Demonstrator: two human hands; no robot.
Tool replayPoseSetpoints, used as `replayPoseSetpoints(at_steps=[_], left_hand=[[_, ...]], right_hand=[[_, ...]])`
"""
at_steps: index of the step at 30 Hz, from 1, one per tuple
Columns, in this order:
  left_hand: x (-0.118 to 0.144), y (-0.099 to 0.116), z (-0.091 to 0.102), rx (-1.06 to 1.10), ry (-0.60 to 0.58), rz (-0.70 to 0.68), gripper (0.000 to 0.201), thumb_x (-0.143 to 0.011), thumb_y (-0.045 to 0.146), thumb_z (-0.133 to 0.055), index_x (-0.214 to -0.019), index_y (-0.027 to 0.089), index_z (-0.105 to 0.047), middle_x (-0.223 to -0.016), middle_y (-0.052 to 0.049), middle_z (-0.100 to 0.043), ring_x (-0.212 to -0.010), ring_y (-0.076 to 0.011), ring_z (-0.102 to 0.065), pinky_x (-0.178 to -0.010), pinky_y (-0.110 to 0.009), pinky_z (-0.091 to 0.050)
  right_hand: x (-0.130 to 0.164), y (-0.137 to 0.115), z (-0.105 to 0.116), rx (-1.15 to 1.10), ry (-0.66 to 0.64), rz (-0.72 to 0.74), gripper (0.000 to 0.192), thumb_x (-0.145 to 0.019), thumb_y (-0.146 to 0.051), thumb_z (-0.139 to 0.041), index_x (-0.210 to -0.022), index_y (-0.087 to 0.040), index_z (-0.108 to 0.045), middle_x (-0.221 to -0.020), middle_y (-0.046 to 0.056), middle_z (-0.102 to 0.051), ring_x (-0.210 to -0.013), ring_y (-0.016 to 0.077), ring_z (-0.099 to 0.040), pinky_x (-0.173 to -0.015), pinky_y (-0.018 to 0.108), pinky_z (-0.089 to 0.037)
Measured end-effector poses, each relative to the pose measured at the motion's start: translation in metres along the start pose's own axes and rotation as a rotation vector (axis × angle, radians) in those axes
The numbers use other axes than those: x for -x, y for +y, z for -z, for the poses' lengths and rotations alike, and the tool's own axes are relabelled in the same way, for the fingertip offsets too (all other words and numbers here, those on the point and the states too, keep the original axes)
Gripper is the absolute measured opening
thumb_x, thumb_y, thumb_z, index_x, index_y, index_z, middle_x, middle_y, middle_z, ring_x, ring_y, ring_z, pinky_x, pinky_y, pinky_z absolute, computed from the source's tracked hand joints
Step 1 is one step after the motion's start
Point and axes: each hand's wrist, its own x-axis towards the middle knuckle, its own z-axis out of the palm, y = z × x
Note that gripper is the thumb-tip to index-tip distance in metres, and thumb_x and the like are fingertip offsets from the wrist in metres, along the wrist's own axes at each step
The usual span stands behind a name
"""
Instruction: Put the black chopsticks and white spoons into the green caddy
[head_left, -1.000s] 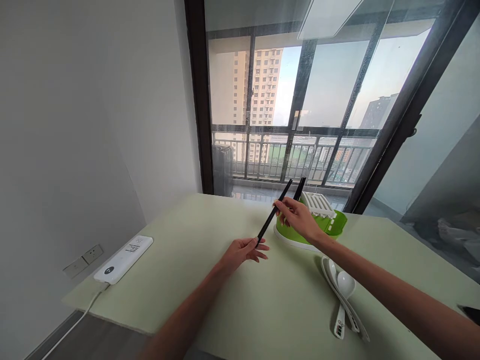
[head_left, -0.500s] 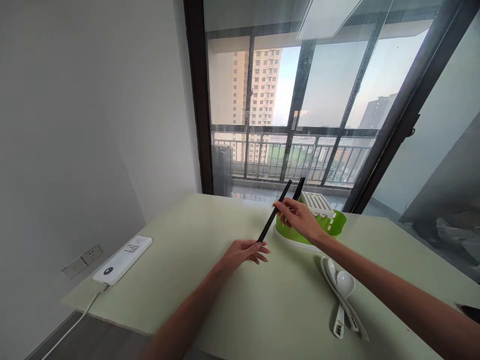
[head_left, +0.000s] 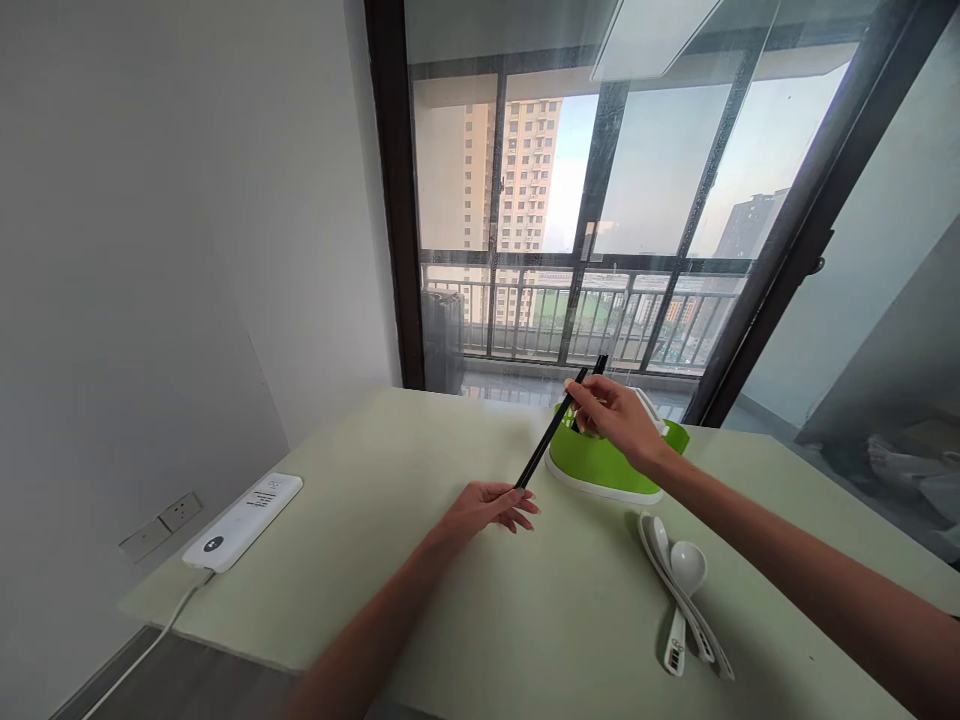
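My left hand [head_left: 487,505] rests on the pale green table [head_left: 390,560] and pinches the lower end of a black chopstick [head_left: 544,445] that slants up to the right. My right hand [head_left: 619,415] is raised over a green and white utensil holder [head_left: 600,468] and grips the upper part of the chopsticks. A second black chopstick [head_left: 598,366] pokes out above its fingers. The holder's white grid top is mostly hidden behind my right hand.
White spoons [head_left: 686,590] lie on the table to the right of my left hand. A white power strip [head_left: 244,520] with a cord sits at the table's left edge by a wall socket [head_left: 165,520]. A large window and balcony railing stand behind the table.
My right hand has risen and moved right over the holder, covering its white grid. My left hand has stayed on the table holding the chopstick's end.
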Motion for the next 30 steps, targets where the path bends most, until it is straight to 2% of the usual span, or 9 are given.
replayPoseSetpoints(at_steps=[3, 6, 9, 13, 16, 21, 26, 30], left_hand=[[0.0, 0.0, 0.0, 0.028, 0.069, -0.005, 0.059, -0.085, 0.061, -0.067, -0.121, 0.014, -0.069, -0.116, -0.019, -0.073, -0.082, -0.0205, -0.073, -0.07, -0.03, -0.049], [0.001, 0.003, 0.001, 0.039, 0.133, 0.009, 0.068, -0.086, 0.063, -0.065, -0.135, 0.017, -0.06, -0.117, -0.018, -0.072, -0.081, -0.0191, -0.072, -0.067, -0.029, -0.048], [0.001, 0.004, 0.002, 0.04, 0.18, 0.018, 0.068, -0.086, 0.065, -0.063, -0.133, 0.016, -0.06, -0.113, -0.015, -0.071, -0.075, -0.016, -0.069, -0.063, -0.027, -0.046], [-0.002, 0.0, 0.005, 0.077, 0.21, 0.0, 0.064, -0.085, 0.065, -0.065, -0.125, 0.015, -0.063, -0.103, -0.01, -0.069, -0.068, -0.0116, -0.063, -0.06, -0.026, -0.045], [-0.004, -0.003, 0.006, 0.087, 0.211, 0.005, 0.063, -0.084, 0.065, -0.065, -0.122, 0.014, -0.063, -0.098, -0.008, -0.066, -0.065, -0.0101, -0.06, -0.059, -0.025, -0.044], [-0.005, -0.003, 0.007, 0.097, 0.202, 0.016, 0.061, -0.083, 0.065, -0.066, -0.117, 0.014, -0.064, -0.094, -0.006, -0.064, -0.063, -0.0092, -0.059, -0.058, -0.025, -0.043], [-0.005, -0.004, 0.006, 0.109, 0.199, 0.018, 0.061, -0.081, 0.066, -0.067, -0.112, 0.014, -0.066, -0.092, -0.005, -0.064, -0.062, -0.009, -0.058, -0.057, -0.025, -0.041], [-0.006, -0.003, 0.005, 0.105, 0.199, 0.035, 0.06, -0.08, 0.067, -0.068, -0.109, 0.014, -0.066, -0.091, -0.006, -0.065, -0.062, -0.0093, -0.057, -0.057, -0.024, -0.041]], right_hand=[[-0.004, -0.007, 0.012, 0.026, -0.015, 0.012, 0.055, -0.08, -0.075, -0.061, -0.078, -0.021, -0.058, -0.062, 0.001, -0.06, -0.05, 0.0122, -0.054, -0.045, 0.024, -0.042], [-0.017, -0.02, 0.031, 0.053, 0.086, 0.073, 0.051, -0.081, -0.071, -0.064, -0.08, -0.021, -0.06, -0.07, 0.002, -0.064, -0.052, 0.0121, -0.056, -0.044, 0.023, -0.042], [-0.037, -0.037, 0.056, 0.119, 0.212, 0.176, 0.046, -0.082, -0.068, -0.065, -0.083, -0.022, -0.061, -0.077, 0.003, -0.066, -0.055, 0.0131, -0.059, -0.045, 0.025, -0.043], [-0.059, -0.047, 0.081, 0.292, 0.326, 0.264, 0.045, -0.084, -0.067, -0.064, -0.081, -0.022, -0.06, -0.073, 0.003, -0.065, -0.054, 0.016, -0.061, -0.046, 0.027, -0.043], [-0.071, -0.035, 0.085, 0.421, 0.325, 0.242, 0.045, -0.086, -0.066, -0.06, -0.081, -0.022, -0.06, -0.071, 0.004, -0.068, -0.054, 0.0179, -0.064, -0.049, 0.028, -0.046], [-0.086, 0.004, 0.069, 0.599, 0.228, 0.102, 0.038, -0.092, -0.055, -0.055, -0.078, -0.02, -0.062, -0.068, 0.004, -0.072, -0.054, 0.0182, -0.066, -0.063, 0.032, -0.049], [-0.096, 0.038, 0.053, 0.67, 0.098, -0.025, 0.032, -0.094, -0.046, -0.052, -0.076, -0.021, -0.063, -0.06, 0.001, -0.07, -0.054, 0.0178, -0.066, -0.068, 0.03, -0.048], [-0.101, 0.056, 0.046, 0.702, 0.081, -0.058, 0.029, -0.093, -0.041, -0.054, -0.076, -0.02, -0.065, -0.059, 0.001, -0.07, -0.06, 0.0183, -0.068, -0.07, 0.029, -0.048]])
